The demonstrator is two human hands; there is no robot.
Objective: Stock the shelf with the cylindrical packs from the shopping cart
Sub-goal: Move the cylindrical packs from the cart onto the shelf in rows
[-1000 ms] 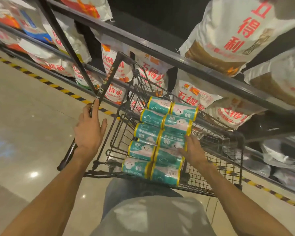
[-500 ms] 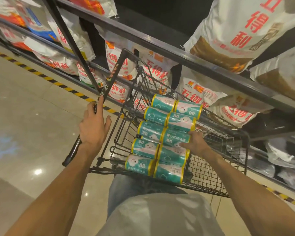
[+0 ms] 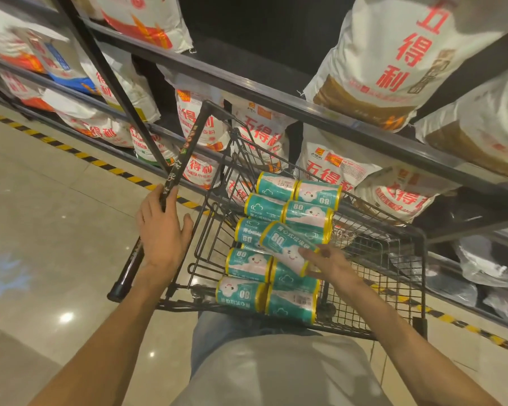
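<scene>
From the head view, my right hand [image 3: 331, 263] has its grip on one tilted cylindrical pack [image 3: 289, 246] above the others in the shopping cart [image 3: 393, 253]; my left hand [image 3: 162, 230] rests its grip on the cart handle [image 3: 185, 153]. The pack's slick wrap could slip free, and I judge the shelf [image 3: 320, 112] looks crowded.

Dim warm light, glare spots on glossy floor [image 3: 66, 317], wide-angle bending at edges

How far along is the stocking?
Done: no teal packs visible on the shelf, only flour sacks. In hand: right hand tilts one pack up; left hand holds the cart handle. Left: nine packs lying in the cart.
</scene>
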